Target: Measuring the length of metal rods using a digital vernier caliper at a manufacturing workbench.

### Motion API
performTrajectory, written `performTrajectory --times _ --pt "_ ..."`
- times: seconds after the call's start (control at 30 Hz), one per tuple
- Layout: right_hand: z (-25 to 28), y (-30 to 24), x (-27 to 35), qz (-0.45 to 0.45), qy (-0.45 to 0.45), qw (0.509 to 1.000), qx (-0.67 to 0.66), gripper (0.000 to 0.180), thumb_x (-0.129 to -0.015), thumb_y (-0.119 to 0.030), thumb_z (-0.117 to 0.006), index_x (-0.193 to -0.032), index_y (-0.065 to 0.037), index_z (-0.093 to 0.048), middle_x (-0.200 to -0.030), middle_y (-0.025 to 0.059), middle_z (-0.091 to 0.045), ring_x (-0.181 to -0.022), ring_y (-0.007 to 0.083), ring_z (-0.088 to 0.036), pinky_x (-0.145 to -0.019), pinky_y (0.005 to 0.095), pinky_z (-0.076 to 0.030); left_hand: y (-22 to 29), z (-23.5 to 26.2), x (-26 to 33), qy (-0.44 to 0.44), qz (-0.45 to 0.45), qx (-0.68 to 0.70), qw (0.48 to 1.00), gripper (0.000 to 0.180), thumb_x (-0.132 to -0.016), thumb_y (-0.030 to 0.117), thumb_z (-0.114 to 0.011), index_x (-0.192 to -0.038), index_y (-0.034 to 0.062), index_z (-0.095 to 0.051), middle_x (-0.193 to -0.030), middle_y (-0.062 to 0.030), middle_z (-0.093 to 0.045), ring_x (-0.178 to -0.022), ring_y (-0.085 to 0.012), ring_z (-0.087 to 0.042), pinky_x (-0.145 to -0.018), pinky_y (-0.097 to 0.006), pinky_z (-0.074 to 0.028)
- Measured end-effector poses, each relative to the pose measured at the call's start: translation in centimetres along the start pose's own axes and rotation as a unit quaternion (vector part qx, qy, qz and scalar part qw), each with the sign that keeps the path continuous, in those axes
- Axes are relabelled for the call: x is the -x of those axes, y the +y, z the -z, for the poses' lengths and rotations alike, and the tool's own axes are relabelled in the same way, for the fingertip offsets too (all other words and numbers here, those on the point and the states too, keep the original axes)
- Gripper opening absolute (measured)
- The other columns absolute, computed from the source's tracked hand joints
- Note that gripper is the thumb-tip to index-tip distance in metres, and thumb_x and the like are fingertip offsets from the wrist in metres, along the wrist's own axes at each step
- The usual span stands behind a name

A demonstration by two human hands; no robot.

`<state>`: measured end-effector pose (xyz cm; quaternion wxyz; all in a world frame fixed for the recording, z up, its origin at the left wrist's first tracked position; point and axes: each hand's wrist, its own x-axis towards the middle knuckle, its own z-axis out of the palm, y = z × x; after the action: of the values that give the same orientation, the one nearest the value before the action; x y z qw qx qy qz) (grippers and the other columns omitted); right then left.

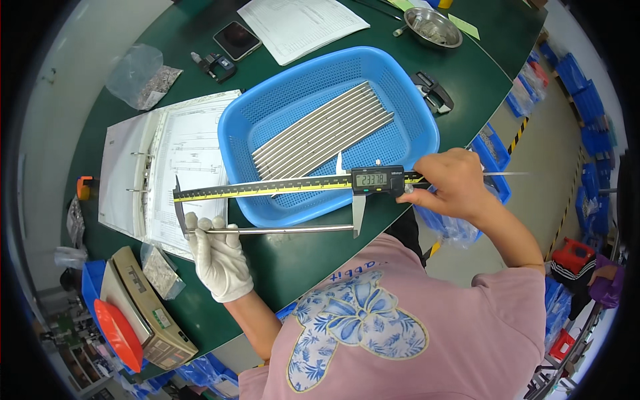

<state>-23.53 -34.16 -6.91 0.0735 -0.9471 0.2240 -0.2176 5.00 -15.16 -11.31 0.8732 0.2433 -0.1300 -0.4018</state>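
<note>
A long digital caliper (pixel 287 187) with a black and yellow scale lies across the front of a blue plastic basket (pixel 229 127). Its jaws are spread wide around a thin metal rod (pixel 293 230), one jaw at each end of it. My left hand (pixel 223 263), in a white glove, pinches the rod's left end beside the caliper's left jaw. My bare right hand (pixel 453 183) is closed around the caliper beam at its sliding display, thumb against the slider. Inside the basket, several similar metal rods (pixel 323 130) lie side by side at a slant.
An open ring binder (pixel 187 153) with drawings lies left of the basket. Behind are a phone (pixel 237 41), papers (pixel 300 27), a micrometer (pixel 214 65) and a metal bowl (pixel 433 28). Another micrometer (pixel 433 92) sits right. A scale (pixel 143 310) stands near left.
</note>
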Motion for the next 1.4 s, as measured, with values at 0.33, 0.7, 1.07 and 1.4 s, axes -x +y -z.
performTrajectory --times 0.33,0.7,1.07,1.4 --pt "-0.1 -0.6 1.2 -0.03 -0.032 0.999 0.005 0.039 -0.06 -0.042 -0.067 -0.064 -0.007 -0.052 -0.05 0.0059 -0.045 -0.045 0.0243 -0.046 -0.043 0.0327 -0.033 -1.4 -0.2 1.1 0.093 -0.02 -0.054 0.994 0.034 -0.086 0.009 -0.046 -0.118 0.004 -0.034 -0.091 -0.0107 -0.052 -0.083 -0.0268 -0.057 -0.065 -0.036 -0.055" --pt "0.1 -0.8 0.1 -0.01 -0.021 1.0 -0.008 0.04 -0.06 -0.042 -0.068 -0.063 -0.005 -0.052 -0.05 0.0074 -0.043 -0.044 0.0231 -0.044 -0.043 0.0313 -0.032 -1.1 -0.5 1.7 0.095 -0.04 -0.038 0.994 0.029 -0.086 0.007 -0.044 -0.114 0.0028 -0.036 -0.087 -0.0093 -0.052 -0.083 -0.0254 -0.058 -0.065 -0.033 -0.056" --pt "-0.3 -0.9 -0.8 0.014 -0.04 0.999 0.005 0.04 -0.061 -0.044 -0.067 -0.063 -0.007 -0.051 -0.051 0.0065 -0.046 -0.046 0.0251 -0.047 -0.042 0.0325 -0.033 0.1 -0.1 2.3 0.107 -0.077 -0.045 0.99 0.036 -0.085 0.007 -0.045 -0.118 0.0021 -0.032 -0.092 -0.0133 -0.053 -0.083 -0.0264 -0.057 -0.066 -0.039 -0.054" --pt "-0.6 -0.6 -0.8 0.016 -0.013 1.0 0.0 0.037 -0.059 -0.041 -0.069 -0.064 -0.009 -0.051 -0.052 0.0036 -0.049 -0.044 0.0203 -0.049 -0.041 0.0295 -0.036 -0.2 1.0 1.5 0.054 -0.068 -0.006 0.996 0.034 -0.087 0.004 -0.041 -0.119 0.0019 -0.031 -0.096 -0.0134 -0.053 -0.086 -0.026 -0.057 -0.069 -0.04 -0.054"
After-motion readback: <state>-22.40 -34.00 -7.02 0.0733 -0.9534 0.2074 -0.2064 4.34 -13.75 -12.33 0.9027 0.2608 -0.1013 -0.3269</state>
